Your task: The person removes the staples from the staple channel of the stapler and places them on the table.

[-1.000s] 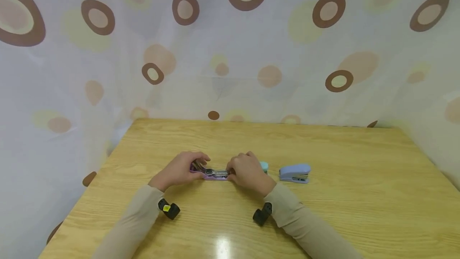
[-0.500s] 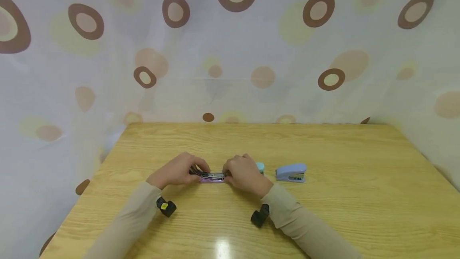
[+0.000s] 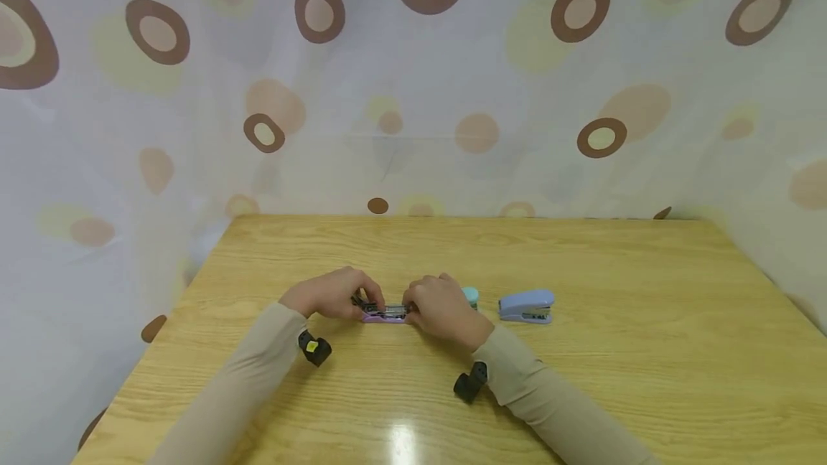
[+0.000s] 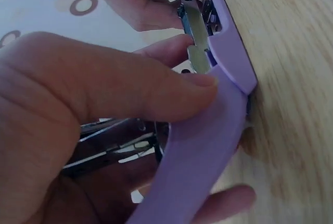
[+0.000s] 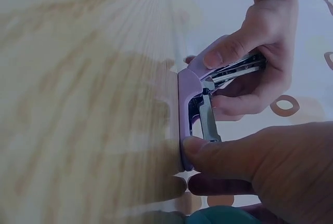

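A purple stapler (image 3: 381, 319) lies folded wide open on the table, its metal rail exposed. My left hand (image 3: 337, 294) grips the lifted top arm; in the left wrist view its thumb presses the purple cover (image 4: 203, 135), with metal parts behind. Its fingertips reach down to the rail beside the hinge. At the other end my right hand (image 3: 442, 308) pinches the base, the thumb on the purple edge in the right wrist view, where the stapler's base (image 5: 186, 109) and metal rail (image 5: 208, 120) show. The right palm side is hidden in the head view.
Partly behind my right hand stands a teal stapler (image 3: 471, 296). Farther right a blue stapler (image 3: 526, 306) rests on the wooden table (image 3: 620, 379). A patterned curtain (image 3: 413, 92) hangs behind the table's far edge.
My left wrist has moved forward and to the right, and its fingertips have come down onto the rail. The right hand keeps its pinch on the stapler. The head view has shifted slightly.
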A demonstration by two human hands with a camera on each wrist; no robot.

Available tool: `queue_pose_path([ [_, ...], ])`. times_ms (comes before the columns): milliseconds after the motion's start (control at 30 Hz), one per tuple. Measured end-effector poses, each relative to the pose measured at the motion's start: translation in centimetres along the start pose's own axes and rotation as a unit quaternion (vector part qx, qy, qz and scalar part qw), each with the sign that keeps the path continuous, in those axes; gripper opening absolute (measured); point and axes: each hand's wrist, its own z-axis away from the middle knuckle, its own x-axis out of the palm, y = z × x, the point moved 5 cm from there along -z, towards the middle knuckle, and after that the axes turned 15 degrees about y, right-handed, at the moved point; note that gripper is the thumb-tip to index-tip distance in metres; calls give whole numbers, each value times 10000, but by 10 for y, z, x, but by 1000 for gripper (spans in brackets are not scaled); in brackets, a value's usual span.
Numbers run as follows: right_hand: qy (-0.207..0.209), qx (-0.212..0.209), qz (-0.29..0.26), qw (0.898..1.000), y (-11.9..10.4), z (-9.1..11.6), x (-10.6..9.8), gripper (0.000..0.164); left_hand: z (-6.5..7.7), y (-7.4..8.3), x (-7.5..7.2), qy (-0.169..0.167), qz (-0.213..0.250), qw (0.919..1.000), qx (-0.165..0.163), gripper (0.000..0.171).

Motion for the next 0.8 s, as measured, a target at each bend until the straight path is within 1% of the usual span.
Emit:
queue_pose_path([
  [67, -3, -35, -2, 10000, -1, -1, 1, 9, 0, -1, 0, -91, 2, 9999, -77, 25],
  [233, -66, -47, -82, 9999, -4, -3, 0, 9, 0, -5, 0, -374, 99, 9985, -383, 25],
  [267, -95, -34, -88, 9999, -4, -4, 0, 8, -1, -5, 0, -401, 128, 9983, -394, 25],
  [333, -151, 11, -127, 9998, -3, -6, -1, 9, -2, -5, 0, -413, 139, 9984, -349, 24],
  [567, -327, 253, -426, 9982, 4, -8, 3, 10, -2, -1, 2, -306, 61, 9995, 10, 26],
  [667, -371, 311, -573, 9972, 7, -8, 5, 13, -1, -2, 2, -251, 16, 9997, 34, 27],
  [800, -369, 258, -650, 9969, 9, -9, 5, 14, -1, -3, 1, -216, 21, 9998, -42, 27],
])
